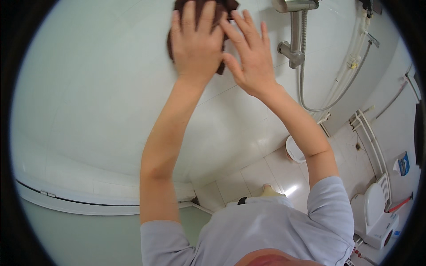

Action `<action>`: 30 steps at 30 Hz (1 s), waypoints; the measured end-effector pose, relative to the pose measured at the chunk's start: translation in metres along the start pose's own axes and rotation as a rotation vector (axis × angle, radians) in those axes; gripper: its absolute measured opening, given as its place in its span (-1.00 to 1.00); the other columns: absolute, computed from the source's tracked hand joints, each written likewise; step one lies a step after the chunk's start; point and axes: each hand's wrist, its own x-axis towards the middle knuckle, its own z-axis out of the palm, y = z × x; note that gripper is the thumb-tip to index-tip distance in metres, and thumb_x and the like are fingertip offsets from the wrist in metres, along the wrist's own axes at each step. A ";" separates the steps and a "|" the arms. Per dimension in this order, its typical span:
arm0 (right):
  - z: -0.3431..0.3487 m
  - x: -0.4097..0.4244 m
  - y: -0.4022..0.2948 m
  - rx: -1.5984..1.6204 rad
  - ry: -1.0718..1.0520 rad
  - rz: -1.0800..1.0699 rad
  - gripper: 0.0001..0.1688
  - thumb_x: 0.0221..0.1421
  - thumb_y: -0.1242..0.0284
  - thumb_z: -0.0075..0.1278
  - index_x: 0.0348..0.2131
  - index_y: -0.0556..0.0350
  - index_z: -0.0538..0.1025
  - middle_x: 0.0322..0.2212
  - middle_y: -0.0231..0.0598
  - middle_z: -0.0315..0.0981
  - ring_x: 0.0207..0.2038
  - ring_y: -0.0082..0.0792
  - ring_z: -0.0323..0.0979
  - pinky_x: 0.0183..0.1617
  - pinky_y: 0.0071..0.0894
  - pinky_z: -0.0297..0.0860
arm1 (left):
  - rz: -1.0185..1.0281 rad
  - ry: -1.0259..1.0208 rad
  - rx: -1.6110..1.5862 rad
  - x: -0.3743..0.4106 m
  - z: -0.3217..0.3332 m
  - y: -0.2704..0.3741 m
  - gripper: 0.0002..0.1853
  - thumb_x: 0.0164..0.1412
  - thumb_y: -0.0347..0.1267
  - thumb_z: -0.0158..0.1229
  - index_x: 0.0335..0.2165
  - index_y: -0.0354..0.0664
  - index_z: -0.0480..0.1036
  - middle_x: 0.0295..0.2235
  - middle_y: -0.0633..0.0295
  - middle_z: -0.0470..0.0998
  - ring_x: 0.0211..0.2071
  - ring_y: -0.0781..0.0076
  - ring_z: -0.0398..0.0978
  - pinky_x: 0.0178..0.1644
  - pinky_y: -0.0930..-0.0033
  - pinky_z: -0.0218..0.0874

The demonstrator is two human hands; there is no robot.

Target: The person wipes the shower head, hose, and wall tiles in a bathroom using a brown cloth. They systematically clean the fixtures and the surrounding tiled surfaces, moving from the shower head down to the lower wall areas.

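Observation:
My left hand [199, 46] lies spread on a dark brown cloth [220, 68], pressing it against a glossy pale tiled wall [109, 83]. Parts of the cloth show around the fingers and beside the palm; the rest is under the hand, and its top runs out of view. Just to the right, my right hand [254, 56] is raised with its fingers apart and its thumb pointing towards the left hand. Its index fingertip is close to the cloth's edge; whether it touches the cloth or the wall I cannot tell.
A metal shower rail [295, 33] and looping hose [303, 83] are right of my hands. White pipes [349, 63] run along the corner. Below are a white bucket [295, 149], floor tiles [229, 189], a white toilet [372, 206] and a metal frame edge [83, 206].

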 end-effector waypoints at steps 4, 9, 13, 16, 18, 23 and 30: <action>-0.027 -0.036 0.025 -0.055 -0.024 0.124 -0.29 0.15 0.33 0.05 0.25 0.03 0.25 0.31 -0.04 0.02 0.36 0.09 -0.05 0.36 0.35 -0.17 | 0.050 -0.080 -0.216 0.017 0.003 0.043 -0.60 0.06 -0.21 0.07 -0.16 -0.16 0.58 0.09 0.15 0.42 0.18 0.01 0.27 0.25 -0.16 0.11; -0.043 -0.081 0.029 0.038 -0.049 0.232 -0.32 0.16 0.42 0.01 0.24 0.07 0.26 0.28 0.03 0.06 0.35 0.19 -0.06 0.37 0.19 -0.07 | 0.199 -0.065 -0.292 -0.008 0.052 0.096 -0.67 0.06 -0.29 0.15 -0.18 -0.10 0.58 0.07 0.24 0.40 0.19 0.11 0.22 0.27 -0.07 0.04; -0.050 -0.106 0.025 0.055 -0.110 0.258 -0.35 0.17 0.43 -0.01 0.23 0.11 0.28 0.27 0.05 0.07 0.35 0.17 -0.05 0.37 0.11 -0.04 | 0.280 -0.220 -0.294 -0.034 0.038 0.106 -0.79 0.07 -0.30 0.18 -0.31 -0.05 0.63 0.09 0.27 0.40 0.22 0.16 0.19 0.33 -0.05 -0.04; -0.055 -0.112 0.025 0.014 -0.119 0.259 -0.38 0.18 0.42 -0.02 0.21 0.13 0.29 0.26 0.05 0.09 0.35 0.15 -0.03 0.36 0.07 -0.01 | 0.255 -0.209 -0.355 -0.050 0.027 0.096 -0.80 0.05 -0.32 0.20 -0.30 -0.05 0.63 0.05 0.29 0.44 0.18 0.19 0.26 0.29 -0.01 0.05; -0.058 -0.110 0.026 -0.005 -0.100 0.272 -0.41 0.20 0.41 -0.03 0.20 0.14 0.31 0.26 0.05 0.11 0.35 0.13 -0.02 0.36 0.04 0.01 | 0.239 -0.194 -0.365 -0.058 0.020 0.084 -0.73 0.04 -0.34 0.20 -0.21 -0.03 0.60 0.05 0.29 0.45 0.16 0.21 0.30 0.26 0.02 0.12; -0.062 -0.116 0.025 -0.064 -0.034 0.302 -0.49 0.25 0.39 -0.08 0.15 0.15 0.36 0.23 -0.01 0.15 0.32 0.09 0.03 0.34 0.00 0.05 | 0.126 -0.126 -0.439 -0.062 0.013 0.070 -0.63 0.01 -0.41 0.22 -0.13 0.03 0.59 0.06 0.31 0.44 0.14 0.18 0.31 0.17 0.06 0.17; -0.067 -0.125 0.030 -0.077 0.023 0.350 -0.50 0.27 0.37 -0.10 0.14 0.18 0.35 0.21 0.00 0.17 0.28 0.05 0.08 0.30 -0.02 0.09 | -0.023 0.027 -0.785 -0.010 0.026 0.115 -0.45 -0.13 -0.52 0.24 -0.07 0.15 0.57 0.04 0.37 0.42 0.00 0.16 0.34 -0.05 0.14 0.25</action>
